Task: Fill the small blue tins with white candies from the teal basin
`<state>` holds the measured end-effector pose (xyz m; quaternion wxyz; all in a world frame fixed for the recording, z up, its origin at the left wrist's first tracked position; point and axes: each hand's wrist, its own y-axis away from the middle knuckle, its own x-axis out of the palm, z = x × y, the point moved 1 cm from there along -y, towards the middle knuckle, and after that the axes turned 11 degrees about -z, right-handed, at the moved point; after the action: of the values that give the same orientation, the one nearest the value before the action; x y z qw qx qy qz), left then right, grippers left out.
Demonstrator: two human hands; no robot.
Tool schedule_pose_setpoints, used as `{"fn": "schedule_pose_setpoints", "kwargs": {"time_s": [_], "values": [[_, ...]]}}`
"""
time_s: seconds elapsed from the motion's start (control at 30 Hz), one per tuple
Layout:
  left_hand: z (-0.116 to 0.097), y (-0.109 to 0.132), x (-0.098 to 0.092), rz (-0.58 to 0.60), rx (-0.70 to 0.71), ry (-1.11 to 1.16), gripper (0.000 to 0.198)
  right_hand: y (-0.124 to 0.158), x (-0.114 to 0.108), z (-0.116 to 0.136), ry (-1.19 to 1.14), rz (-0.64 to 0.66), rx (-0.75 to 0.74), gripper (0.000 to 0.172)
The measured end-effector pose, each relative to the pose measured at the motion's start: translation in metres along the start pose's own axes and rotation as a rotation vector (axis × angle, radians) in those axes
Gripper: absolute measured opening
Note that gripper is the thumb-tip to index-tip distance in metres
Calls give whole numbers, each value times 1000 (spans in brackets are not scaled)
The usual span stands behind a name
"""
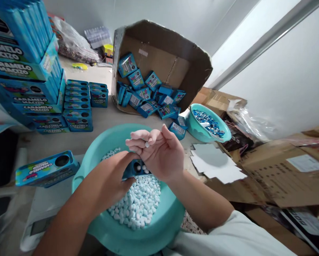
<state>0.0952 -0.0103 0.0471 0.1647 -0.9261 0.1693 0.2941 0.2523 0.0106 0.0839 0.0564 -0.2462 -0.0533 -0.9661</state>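
Over a teal basin (159, 227) heaped with white candies (140, 199), the left hand (108, 181) grips a small blue box (134, 168), its round hole facing up. The right hand (159, 153) hovers just above it, fingers curled around a single candy (147, 144), slightly right of the hole.

Even, bright, diffuse light is seen throughout; shadows are kept soft. Strong wide-angle bending is noted at the edges, and blur is noted at lower left.
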Motion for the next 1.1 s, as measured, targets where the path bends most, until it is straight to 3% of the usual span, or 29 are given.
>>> {"fn": "schedule_pose_setpoints", "kwargs": {"time_s": [0.2, 0.3, 0.43, 0.5, 0.6, 0.73, 0.93, 1.1], "values": [[5, 0, -1, -53, -10, -22, 41, 11, 7, 2, 302, 133, -181, 79], [8, -2, 0, -86, -16, -19, 37, 16, 7, 8, 544, 209, -418, 67], [8, -4, -1, -213, -79, 14, 35, 13, -5, 14, 873, -37, -623, 33], [8, -4, -3, -299, -123, 1, 36, 9, -13, 15, 1029, -157, -617, 26], [8, -4, -7, -413, -175, -47, 38, 6, -22, 15, 1202, -177, -524, 22], [8, -3, -8, -421, -137, -76, 38, 5, -24, 13, 1204, -95, -553, 17], [4, -2, -4, -330, -35, -163, 36, 5, -22, 6, 1167, 7, -606, 19], [2, -2, -7, -380, 47, -211, 36, 6, -21, 3, 1052, 38, -632, 23]]}}
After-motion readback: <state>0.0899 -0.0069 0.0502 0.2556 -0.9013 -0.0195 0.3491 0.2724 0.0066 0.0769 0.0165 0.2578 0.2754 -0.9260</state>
